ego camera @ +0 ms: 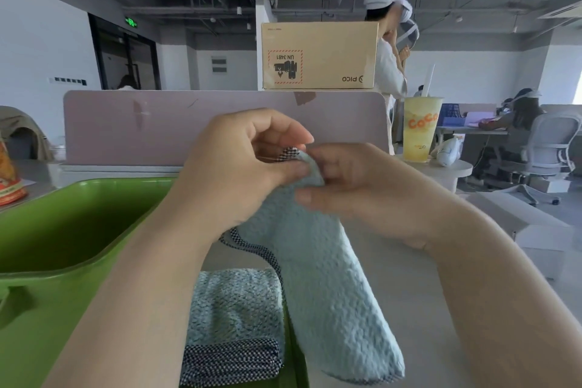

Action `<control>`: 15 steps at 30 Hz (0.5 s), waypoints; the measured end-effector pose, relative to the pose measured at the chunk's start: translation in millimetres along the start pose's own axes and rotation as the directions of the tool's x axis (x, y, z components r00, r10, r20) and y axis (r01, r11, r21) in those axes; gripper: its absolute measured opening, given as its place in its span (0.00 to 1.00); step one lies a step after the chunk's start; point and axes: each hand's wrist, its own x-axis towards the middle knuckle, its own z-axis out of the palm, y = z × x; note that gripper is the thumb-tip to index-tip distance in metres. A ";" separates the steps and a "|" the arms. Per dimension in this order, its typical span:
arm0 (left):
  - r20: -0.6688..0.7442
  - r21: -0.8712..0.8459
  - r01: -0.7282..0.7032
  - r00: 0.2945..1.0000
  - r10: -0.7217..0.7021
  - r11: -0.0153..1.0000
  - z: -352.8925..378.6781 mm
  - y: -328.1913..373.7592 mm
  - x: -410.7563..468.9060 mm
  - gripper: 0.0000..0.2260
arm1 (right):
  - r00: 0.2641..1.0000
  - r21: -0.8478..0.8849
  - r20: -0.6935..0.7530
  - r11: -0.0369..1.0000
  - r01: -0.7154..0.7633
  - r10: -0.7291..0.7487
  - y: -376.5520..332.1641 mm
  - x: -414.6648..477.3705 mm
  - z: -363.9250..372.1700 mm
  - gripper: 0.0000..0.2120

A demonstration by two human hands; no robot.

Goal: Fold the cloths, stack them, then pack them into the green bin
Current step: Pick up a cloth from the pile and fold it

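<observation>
A light blue fluffy cloth (pixel 327 287) with a black-and-white checked border hangs in front of me, held up by its top corner. My left hand (pixel 233 173) and my right hand (pixel 352 186) both pinch that top edge, close together. A folded blue cloth (pixel 234 305) with a checked edge lies on the table below, beside the green bin (pixel 63 230) at the left. The bin's inside looks bare.
A pink desk divider (pixel 157 126) stands behind the hands, with a cardboard box (pixel 319 55) on top. A yellow drink cup (pixel 419 129) sits at the right. An orange packet (pixel 9 176) is at the far left. People sit and stand in the background.
</observation>
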 end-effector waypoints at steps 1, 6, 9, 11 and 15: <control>-0.008 -0.023 0.006 1.000 -0.006 1.000 0.0 0.4 -0.4 0.14 | 0.998 -0.053 -0.067 0.999 0.007 -0.010 1.7 2.9 2.1 0.07; 0.128 0.016 0.198 0.972 -0.198 0.980 -4.2 -1.8 -4.5 0.16 | 0.960 0.078 -0.279 0.997 -0.003 0.025 11.2 2.5 -8.0 0.04; 0.199 0.088 0.262 0.940 -0.275 0.961 -9.1 -4.5 -5.7 0.12 | 0.949 0.152 -0.311 0.988 0.007 0.042 12.9 -0.3 -18.3 0.07; 0.187 0.058 0.278 0.940 -0.284 0.959 -11.5 -5.2 -5.6 0.06 | 0.948 0.158 -0.313 0.987 -0.013 0.063 15.4 -3.5 -25.3 0.08; 0.122 -0.017 0.246 0.963 -0.242 0.969 -10.7 -4.3 -3.7 0.04 | 0.945 0.115 -0.320 0.993 -0.032 0.068 19.2 -5.8 -32.3 0.12</control>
